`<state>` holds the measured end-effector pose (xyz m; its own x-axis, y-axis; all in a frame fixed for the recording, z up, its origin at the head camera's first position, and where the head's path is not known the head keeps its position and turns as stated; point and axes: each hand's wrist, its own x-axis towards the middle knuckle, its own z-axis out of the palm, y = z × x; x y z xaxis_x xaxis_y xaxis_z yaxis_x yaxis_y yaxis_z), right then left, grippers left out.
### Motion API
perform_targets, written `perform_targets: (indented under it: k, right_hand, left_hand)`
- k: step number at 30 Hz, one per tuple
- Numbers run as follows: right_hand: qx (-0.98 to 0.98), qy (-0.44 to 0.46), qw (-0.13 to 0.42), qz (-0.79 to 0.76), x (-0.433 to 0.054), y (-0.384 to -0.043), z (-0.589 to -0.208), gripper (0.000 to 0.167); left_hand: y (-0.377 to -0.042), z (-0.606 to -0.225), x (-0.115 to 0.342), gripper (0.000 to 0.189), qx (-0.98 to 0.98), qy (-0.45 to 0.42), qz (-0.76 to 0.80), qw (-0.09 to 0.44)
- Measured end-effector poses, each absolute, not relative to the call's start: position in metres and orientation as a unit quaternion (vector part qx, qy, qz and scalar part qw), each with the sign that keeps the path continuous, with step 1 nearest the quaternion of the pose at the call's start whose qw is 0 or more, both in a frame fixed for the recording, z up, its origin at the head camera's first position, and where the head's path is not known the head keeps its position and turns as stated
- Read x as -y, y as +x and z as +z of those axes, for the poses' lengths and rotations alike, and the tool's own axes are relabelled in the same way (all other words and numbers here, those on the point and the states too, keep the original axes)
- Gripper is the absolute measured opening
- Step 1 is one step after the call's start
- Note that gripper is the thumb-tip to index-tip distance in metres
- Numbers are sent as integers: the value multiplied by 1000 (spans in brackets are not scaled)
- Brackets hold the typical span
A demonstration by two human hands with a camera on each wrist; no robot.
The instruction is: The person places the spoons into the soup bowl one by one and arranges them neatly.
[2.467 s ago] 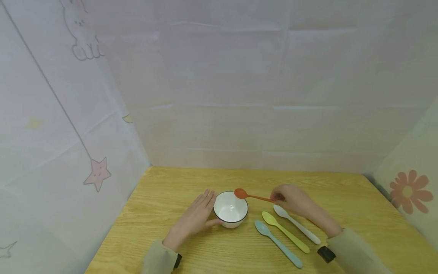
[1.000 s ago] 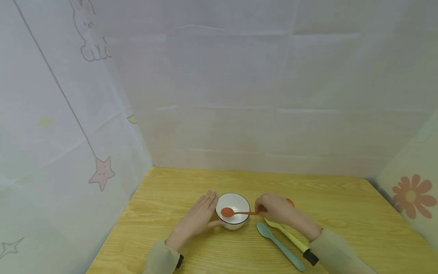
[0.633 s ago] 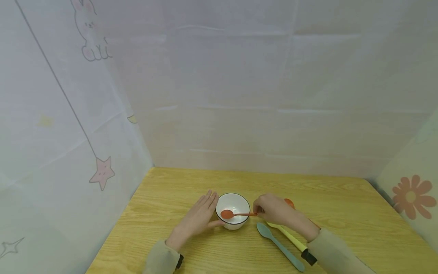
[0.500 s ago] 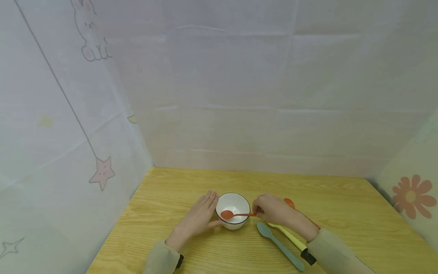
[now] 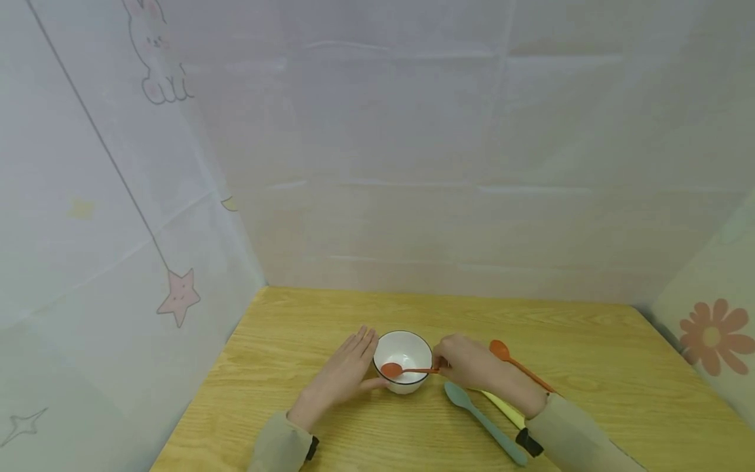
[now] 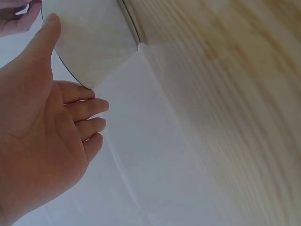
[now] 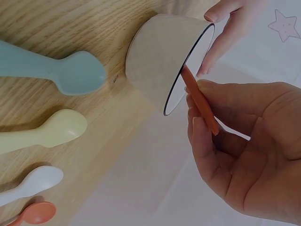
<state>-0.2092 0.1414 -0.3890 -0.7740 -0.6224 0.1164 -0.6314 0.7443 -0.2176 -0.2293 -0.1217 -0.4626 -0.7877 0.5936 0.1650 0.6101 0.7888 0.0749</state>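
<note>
A white bowl [image 5: 404, 354] with a dark rim stands on the wooden table. My left hand [image 5: 339, 377] rests against its left side, fingers extended along the rim and thumb at the near side. My right hand [image 5: 466, 362] pinches the handle of an orange spoon [image 7: 200, 100] between thumb and fingers, at the bowl's right. In the head view that spoon's head [image 5: 391, 370] points left, over the bowl's inside near the front rim. In the right wrist view its handle crosses the rim and the bowl hides its head.
Right of the bowl lie a blue-green spoon [image 5: 485, 423], a yellow spoon [image 7: 44, 133], a white spoon [image 7: 35, 182] and a second orange spoon [image 5: 522, 370]. My right forearm covers the white one in the head view. Light printed cloth [image 5: 383, 164] hangs behind the table.
The right hand has brought the orange spoon left and nearer, from the bowl's far right rim to over its inside. Over the last second it shifted only slightly. The left hand stays at the bowl.
</note>
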Motion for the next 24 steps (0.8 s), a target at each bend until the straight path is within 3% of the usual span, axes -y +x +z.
perform_targets:
  k: [24]
  right_hand:
    - [935,320,11,154,-143,-206,-379,9]
  left_hand:
    - [-229,-463,122,90,943,-320,-57,66]
